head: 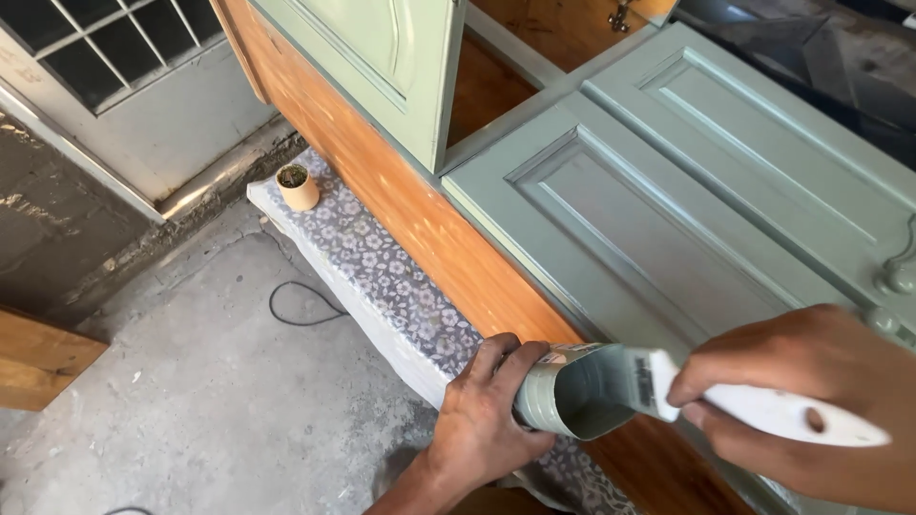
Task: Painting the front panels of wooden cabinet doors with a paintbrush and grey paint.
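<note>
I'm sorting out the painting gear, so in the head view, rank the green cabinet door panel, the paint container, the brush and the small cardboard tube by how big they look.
1. Green cabinet door panel, by far the largest.
2. Brush and paint container: alike, both close to the camera, so I won't rank them.
3. Cardboard tube, smallest, though it stands farther away.

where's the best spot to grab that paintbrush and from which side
By the white handle, from its free end at the right, as the right hand does now. The handle is long, flat and seemingly paint-free, while the bristle end sits inside the cut paint container that the left hand holds.
</note>
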